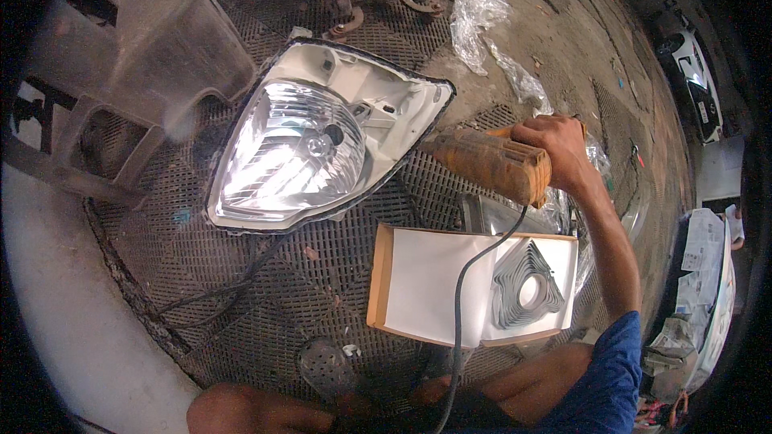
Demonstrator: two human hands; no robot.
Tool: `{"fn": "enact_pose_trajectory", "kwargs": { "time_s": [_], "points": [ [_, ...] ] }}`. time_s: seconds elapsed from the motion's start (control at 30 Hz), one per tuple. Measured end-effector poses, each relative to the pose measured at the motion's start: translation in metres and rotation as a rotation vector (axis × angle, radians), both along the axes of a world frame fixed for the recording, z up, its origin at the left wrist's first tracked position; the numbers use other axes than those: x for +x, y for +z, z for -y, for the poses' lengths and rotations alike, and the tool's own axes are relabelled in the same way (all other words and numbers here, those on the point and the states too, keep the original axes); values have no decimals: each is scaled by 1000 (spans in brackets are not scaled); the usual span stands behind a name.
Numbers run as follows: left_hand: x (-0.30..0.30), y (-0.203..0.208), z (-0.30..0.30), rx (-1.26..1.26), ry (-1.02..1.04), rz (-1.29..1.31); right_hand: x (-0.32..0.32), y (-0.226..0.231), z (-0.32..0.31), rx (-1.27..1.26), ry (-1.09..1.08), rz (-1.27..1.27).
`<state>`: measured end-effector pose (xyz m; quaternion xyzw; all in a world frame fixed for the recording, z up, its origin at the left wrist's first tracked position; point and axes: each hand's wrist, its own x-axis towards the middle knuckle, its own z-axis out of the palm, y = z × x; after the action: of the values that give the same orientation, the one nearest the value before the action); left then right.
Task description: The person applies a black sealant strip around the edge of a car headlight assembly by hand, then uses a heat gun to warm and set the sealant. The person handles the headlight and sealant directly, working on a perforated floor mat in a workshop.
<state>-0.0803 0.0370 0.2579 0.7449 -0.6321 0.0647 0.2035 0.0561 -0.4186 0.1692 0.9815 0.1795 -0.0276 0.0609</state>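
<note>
Fingers [531,130] first — those of the right hand [560,151] wrapped around the grip of a worn orange heat gun [494,165], judging by its shape. Left hand out of view, so impossible to tell whether spread or closed. Ahead of the nozzle, the headlight [310,145] with bare reflector and dark-edged rim, apparently set down on the grated mat [338,249], well in from the mat's left edge. Between nozzle and rim, hard to tell contact from a narrow gap.

For good work, probably best to sweep the nozzle along the dark edge at an even pace, for fear of warping the plastic by lingering. Aim at the rim, away from the shiny bowl. Steady the headlight with the other hand, well clear of the hot end. Mind the cable [457,313] — passing across the cardboard box [426,273] from edge to edge — and allow slack, to avoid a tug on the aim. Likewise, turn no heat toward the box or the crumpled clear plastic [478,20] near the mat's far side.
</note>
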Motion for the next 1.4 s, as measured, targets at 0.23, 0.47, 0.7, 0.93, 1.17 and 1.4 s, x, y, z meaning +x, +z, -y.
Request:
{"fn": "enact_pose_trajectory", "kwargs": {
  "time_s": [0.23, 0.47, 0.7, 0.93, 1.17, 1.4],
  "points": [
    [-7, 4, 3, -31, 86, -89, -4, 7, -14, 0, 14, -22],
    [-4, 8, 0, 13, 61, -51, -7, 4, -23, 77, 86, -26],
    [-5, 8, 0, 0, 53, -55, -17, 6, -33, 150, 109, -60],
    [-8, 5, 1, -25, 70, -42, -12, -2, -8, -10, -14, -25],
    [-9, 5, -1, -18, 71, -21, -6, -3, -6, -73, -41, 96],
    [-19, 0, -8, 12, 37, 119, -12, 13, -30, -46, -17, 13]
  ]
}}
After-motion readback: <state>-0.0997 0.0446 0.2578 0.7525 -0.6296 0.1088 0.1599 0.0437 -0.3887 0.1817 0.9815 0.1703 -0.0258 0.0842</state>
